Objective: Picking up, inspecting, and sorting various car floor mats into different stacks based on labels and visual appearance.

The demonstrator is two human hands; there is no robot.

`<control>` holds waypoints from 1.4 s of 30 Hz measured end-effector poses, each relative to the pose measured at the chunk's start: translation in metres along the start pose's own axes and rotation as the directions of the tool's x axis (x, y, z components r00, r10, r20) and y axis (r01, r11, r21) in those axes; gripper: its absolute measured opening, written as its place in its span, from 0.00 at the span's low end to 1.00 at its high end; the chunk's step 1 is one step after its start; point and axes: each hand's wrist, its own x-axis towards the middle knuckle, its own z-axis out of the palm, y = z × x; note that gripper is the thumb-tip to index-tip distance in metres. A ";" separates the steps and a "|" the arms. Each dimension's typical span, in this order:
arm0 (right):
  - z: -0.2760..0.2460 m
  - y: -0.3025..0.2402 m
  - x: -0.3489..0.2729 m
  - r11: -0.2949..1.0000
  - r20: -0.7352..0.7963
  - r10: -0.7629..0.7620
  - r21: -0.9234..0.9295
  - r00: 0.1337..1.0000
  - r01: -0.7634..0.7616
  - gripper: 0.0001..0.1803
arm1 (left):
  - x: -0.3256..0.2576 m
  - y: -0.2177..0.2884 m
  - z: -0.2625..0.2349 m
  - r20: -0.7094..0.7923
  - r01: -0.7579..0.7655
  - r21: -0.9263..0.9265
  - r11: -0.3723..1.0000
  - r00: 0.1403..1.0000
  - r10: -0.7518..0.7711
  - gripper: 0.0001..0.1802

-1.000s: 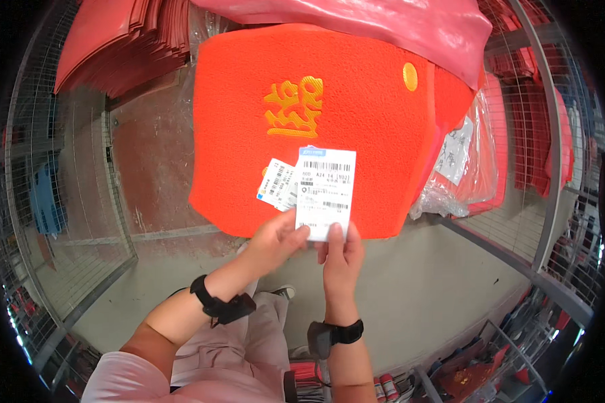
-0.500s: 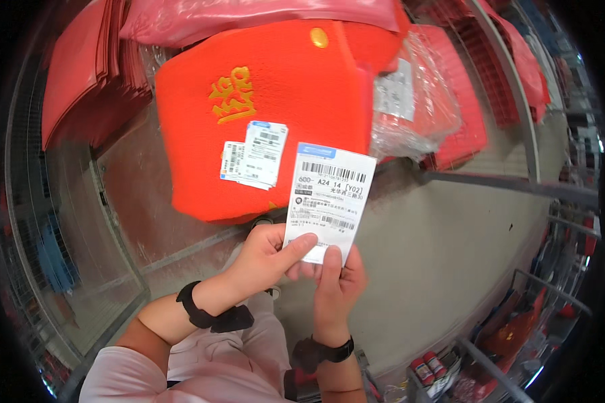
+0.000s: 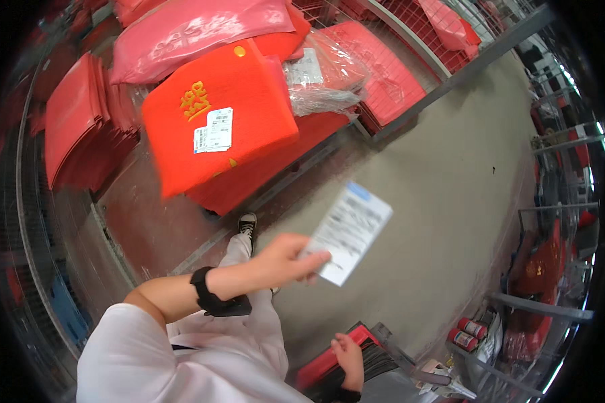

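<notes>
The white label (image 3: 356, 228) juts up and rightward from the left grip (image 3: 286, 260).

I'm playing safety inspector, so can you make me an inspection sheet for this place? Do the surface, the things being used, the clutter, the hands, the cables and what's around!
Surface: red-orange mat with yellow stitching-like patterns; overlapping white labels lie on it.
Thing in use: label sheet, white with a blue patch, blurred.
Clutter: curved red stack, pink glossy bag, clear plastic wrapping.
Left hand: grips the label sheet near its lower end.
Right hand: nothing seen in it; over or against a red and black stack, contact unclear.
Cables: nothing seen.
Surroundings: grey floor, metal frames.
</notes>
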 end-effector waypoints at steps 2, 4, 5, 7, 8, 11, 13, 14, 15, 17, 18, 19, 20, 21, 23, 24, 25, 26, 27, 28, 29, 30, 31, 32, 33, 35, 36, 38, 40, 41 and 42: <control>0.009 0.009 -0.023 0.795 0.093 0.228 0.557 0.969 -0.240 0.15 | -0.004 -0.013 0.026 0.149 0.034 0.124 0.992 0.987 -0.053 0.16; 0.006 -0.006 -0.027 0.752 0.036 0.212 0.632 0.977 -0.187 0.16 | -0.009 -0.039 0.048 0.267 -0.088 0.155 0.984 0.963 0.044 0.15; 0.005 -0.018 -0.024 0.697 -0.024 0.208 0.705 0.978 -0.131 0.17 | -0.012 -0.052 0.053 0.318 -0.115 0.192 0.975 0.947 0.049 0.14; 0.004 -0.041 -0.013 0.568 -0.057 0.194 0.820 0.979 -0.065 0.19 | -0.017 -0.066 0.060 0.339 -0.106 0.188 0.976 0.940 0.036 0.13; 0.002 -0.055 -0.006 0.413 -0.092 0.190 0.911 0.977 0.006 0.22 | -0.020 -0.075 0.061 0.329 -0.159 0.259 0.953 0.942 0.068 0.13; -0.002 -0.110 0.027 0.089 -0.170 0.230 0.984 0.958 0.153 0.27 | -0.020 -0.083 0.042 0.257 -0.153 0.290 0.945 0.963 0.077 0.14; -0.007 -0.137 0.051 0.076 -0.142 0.102 0.988 0.985 0.134 0.21 | -0.013 -0.087 0.021 0.144 -0.102 0.356 0.929 0.988 0.054 0.16; -0.003 -0.150 0.065 0.309 -0.165 0.067 0.941 0.984 0.137 0.17 | -0.011 -0.092 0.007 0.123 -0.091 0.337 0.937 0.991 0.052 0.16; 0.002 -0.165 0.082 0.523 -0.183 0.026 0.840 0.983 0.142 0.14 | -0.009 -0.098 -0.008 0.054 -0.103 0.366 0.925 0.995 0.089 0.16; 0.015 -0.201 0.121 0.540 -0.211 0.063 0.829 0.976 0.144 0.11 | -0.004 -0.104 -0.043 -0.037 -0.093 0.376 0.922 0.993 0.116 0.17; 0.018 -0.215 0.141 0.486 -0.143 0.053 0.868 0.988 0.100 0.12 | 0.000 -0.102 -0.063 -0.024 -0.007 0.453 0.891 1.000 0.020 0.16; 0.023 -0.232 0.160 0.430 -0.076 0.040 0.901 0.996 0.051 0.12 | 0.003 -0.102 -0.083 -0.017 0.075 0.528 0.846 0.997 -0.078 0.16; 0.030 -0.255 0.182 0.437 -0.086 0.038 0.897 0.996 0.061 0.09 | 0.008 -0.106 -0.105 -0.030 0.092 0.505 0.858 0.996 -0.089 0.16; 0.039 -0.271 0.203 0.455 -0.063 0.041 0.890 0.997 0.037 0.09 | 0.011 -0.111 -0.130 0.027 0.079 0.549 0.832 0.993 -0.112 0.16; 0.045 -0.294 0.245 0.637 -0.054 0.025 0.771 0.998 0.025 0.08 | 0.019 -0.118 -0.178 0.027 0.078 0.656 0.751 0.992 -0.127 0.15; 0.048 -0.306 0.265 0.651 -0.035 0.036 0.759 0.999 0.004 0.08 | 0.021 -0.119 -0.204 -0.034 0.107 0.718 0.688 0.992 -0.119 0.14; 0.053 -0.315 0.287 0.764 0.003 -0.012 0.645 1.000 0.007 0.07 | 0.022 -0.127 -0.232 -0.158 0.148 0.712 0.686 0.986 -0.049 0.13; 0.057 -0.325 0.307 0.856 0.049 -0.054 0.517 0.997 0.021 0.06 | 0.025 -0.133 -0.260 -0.279 0.189 0.704 0.685 0.960 0.021 0.13; 0.062 -0.328 0.327 0.866 0.056 -0.034 0.500 0.998 0.002 0.06 | 0.034 -0.132 -0.283 -0.382 0.253 0.735 0.629 0.921 0.076 0.11; 0.066 -0.336 0.346 0.876 0.023 -0.159 0.464 0.987 0.130 0.07 | 0.040 -0.126 -0.305 -0.482 0.333 0.756 0.563 0.865 0.137 0.14; 0.069 -0.344 0.361 0.868 -0.006 -0.283 0.424 0.959 0.258 0.08 | 0.047 -0.131 -0.326 -0.514 0.324 0.792 0.517 0.811 0.280 0.16; 0.073 -0.356 0.374 0.874 0.005 -0.275 0.418 0.961 0.248 0.08 | 0.053 -0.138 -0.345 -0.526 0.324 0.825 0.463 0.739 0.421 0.18; 0.075 -0.372 0.383 0.859 -0.004 -0.318 0.423 0.948 0.290 0.08 | 0.056 -0.137 -0.360 -0.534 0.332 0.819 0.468 0.741 0.408 0.18; 0.078 -0.385 0.392 0.841 -0.015 -0.361 0.427 0.933 0.332 0.09 | 0.058 -0.134 -0.373 -0.506 0.305 0.837 0.453 0.746 0.433 0.20; 0.081 -0.396 0.399 0.847 -0.004 -0.354 0.424 0.935 0.323 0.09 | 0.061 -0.133 -0.381 -0.478 0.276 0.854 0.440 0.750 0.458 0.22; 0.085 -0.413 0.411 0.889 0.025 -0.253 0.401 0.967 0.222 0.09 | 0.069 -0.134 -0.383 -0.496 0.271 0.826 0.494 0.765 0.410 0.22; 0.088 -0.424 0.418 0.891 0.033 -0.249 0.400 0.968 0.215 0.09 | 0.071 -0.136 -0.385 -0.516 0.298 0.810 0.504 0.771 0.374 0.22; 0.089 -0.444 0.428 0.913 0.010 -0.390 0.135 0.921 0.385 0.08 | 0.077 -0.137 -0.383 -0.534 0.319 0.791 0.521 0.777 0.334 0.23; 0.092 -0.455 0.438 0.950 0.049 -0.310 0.062 0.950 0.307 0.06 | 0.080 -0.133 -0.380 -0.524 0.364 0.815 0.452 0.796 0.303 0.24; 0.093 -0.459 0.442 0.973 0.078 -0.230 -0.010 0.970 0.232 0.05 | 0.082 -0.133 -0.378 -0.525 0.364 0.812 0.455 0.797 0.299 0.24; 0.097 -0.465 0.445 0.973 0.078 -0.228 -0.013 0.971 0.230 0.05 | 0.084 -0.133 -0.377 -0.529 0.380 0.814 0.439 0.797 0.291 0.25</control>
